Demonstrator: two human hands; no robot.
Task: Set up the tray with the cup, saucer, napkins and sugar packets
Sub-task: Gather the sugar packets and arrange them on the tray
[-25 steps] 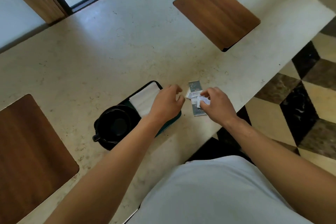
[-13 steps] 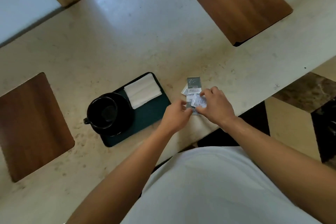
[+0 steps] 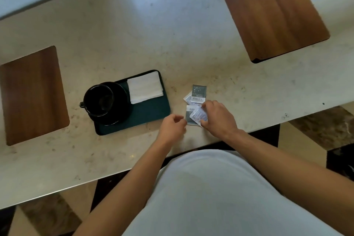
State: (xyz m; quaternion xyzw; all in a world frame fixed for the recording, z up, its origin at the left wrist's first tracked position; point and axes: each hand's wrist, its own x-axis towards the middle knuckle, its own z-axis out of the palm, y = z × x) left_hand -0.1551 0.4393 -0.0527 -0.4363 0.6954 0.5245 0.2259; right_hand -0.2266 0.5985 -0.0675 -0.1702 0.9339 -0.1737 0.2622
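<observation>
A dark green tray (image 3: 149, 113) lies on the marble counter. On its left end a black cup (image 3: 99, 100) stands on a black saucer (image 3: 122, 101). White napkins (image 3: 144, 89) are stacked at the tray's far right corner. Several sugar packets (image 3: 198, 94) lie on the counter just right of the tray. My right hand (image 3: 218, 119) pinches one white packet (image 3: 198, 116) between thumb and fingers, over another packet. My left hand (image 3: 173, 125) hovers beside the packets near the tray's right edge, fingers curled, holding nothing.
Two wooden boards are set on the counter, one at the left (image 3: 32, 94) and one at the far right (image 3: 272, 11). The counter's near edge (image 3: 258, 130) runs just below my hands, with patterned floor beyond.
My left hand left the tray and came over beside the sugar packets. My right hand stays on the packets with one in its fingers. The camera shifted, showing the whole tray.
</observation>
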